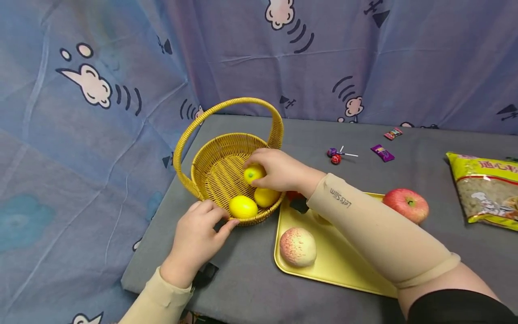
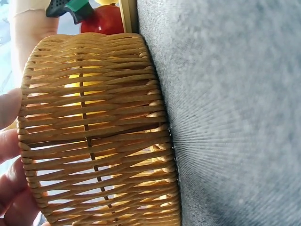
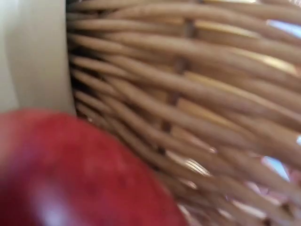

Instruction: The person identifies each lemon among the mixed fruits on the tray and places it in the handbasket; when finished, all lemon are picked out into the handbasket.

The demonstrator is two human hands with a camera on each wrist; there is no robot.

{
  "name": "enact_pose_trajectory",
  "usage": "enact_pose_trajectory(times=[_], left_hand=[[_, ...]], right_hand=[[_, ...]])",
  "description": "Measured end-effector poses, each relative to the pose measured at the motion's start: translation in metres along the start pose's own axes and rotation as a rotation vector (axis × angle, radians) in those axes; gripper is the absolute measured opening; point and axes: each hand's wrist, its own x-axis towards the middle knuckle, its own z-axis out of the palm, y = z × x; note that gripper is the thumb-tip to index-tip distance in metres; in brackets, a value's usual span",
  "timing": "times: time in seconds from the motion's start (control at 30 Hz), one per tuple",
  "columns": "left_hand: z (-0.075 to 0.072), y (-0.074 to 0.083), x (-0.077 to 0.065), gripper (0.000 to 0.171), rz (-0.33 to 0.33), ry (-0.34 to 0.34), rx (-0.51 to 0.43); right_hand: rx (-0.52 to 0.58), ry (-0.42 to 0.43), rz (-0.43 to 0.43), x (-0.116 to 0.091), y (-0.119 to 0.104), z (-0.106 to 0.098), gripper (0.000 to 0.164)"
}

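Observation:
A yellow wicker basket (image 1: pixel 226 139) with a tall arched handle stands on the table. My left hand (image 1: pixel 200 236) holds its near rim between thumb and fingers; in the left wrist view the fingers (image 2: pixel 11 146) curl over the rim of the woven wall (image 2: pixel 94 127). Inside the basket, my right hand (image 1: pixel 279 168) grips a lemon (image 1: pixel 253 174) with its fingers around it. Below that hand lie two more lemons, one in front (image 1: pixel 243 207) and one partly shaded (image 1: pixel 266 197). The right wrist view shows a red fruit (image 3: pixel 70 174) close to the basket's outer wall (image 3: pixel 197 94).
Right of the basket lies a yellow tray (image 1: pixel 344 270) with a peach (image 1: pixel 298 247) and a red apple (image 1: pixel 406 205); my right forearm hides part of it. Behind are two lollipops (image 1: pixel 335 155), a purple candy (image 1: pixel 382 153), a small wrapped candy (image 1: pixel 393 133) and a food bag (image 1: pixel 487 189).

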Motion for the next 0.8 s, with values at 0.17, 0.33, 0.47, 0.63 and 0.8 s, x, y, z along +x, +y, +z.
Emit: enact_pose_trajectory(times=[0.17, 0.33, 0.47, 0.63, 0.8], left_hand=[[0.0, 0.0, 0.0, 0.022, 0.005, 0.005, -0.001], [0.0, 0.0, 0.001, 0.022, -0.004, -0.002, -0.005], [0.0, -0.001, 0.002, 0.022, -0.003, -0.001, 0.001], [0.0, 0.0, 0.001, 0.023, -0.005, -0.001, 0.006], [0.0, -0.001, 0.002, 0.023, -0.004, -0.006, 0.008]], right_hand=[[-0.012, -0.04, -0.005, 0.008, 0.0, 0.005, 0.039], [-0.021, -0.073, -0.007, 0.013, -0.002, 0.011, 0.039], [-0.048, -0.088, -0.008, 0.015, -0.001, 0.015, 0.038], [-0.061, -0.117, -0.017, 0.017, -0.002, 0.02, 0.038], [-0.069, -0.117, -0.03, 0.017, -0.003, 0.022, 0.04]])
